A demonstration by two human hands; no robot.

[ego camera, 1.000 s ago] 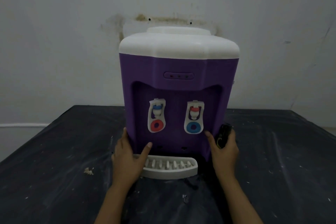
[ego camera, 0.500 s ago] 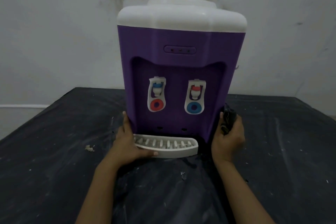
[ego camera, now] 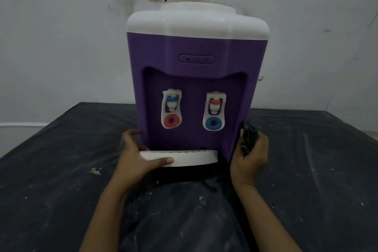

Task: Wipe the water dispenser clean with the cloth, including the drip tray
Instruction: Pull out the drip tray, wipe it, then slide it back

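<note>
Your left hand (ego camera: 135, 161) grips the dispenser's (ego camera: 194, 47) likely light, stiff tray (ego camera: 194, 158) by its front rim; your right hand (ego camera: 250, 161) clutches the soft cloth (ego camera: 248, 137) at its side.

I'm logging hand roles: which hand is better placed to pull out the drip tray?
Probably left: the left hand grips the tray at its left end; the right hand holds the cloth against the dispenser.
</note>
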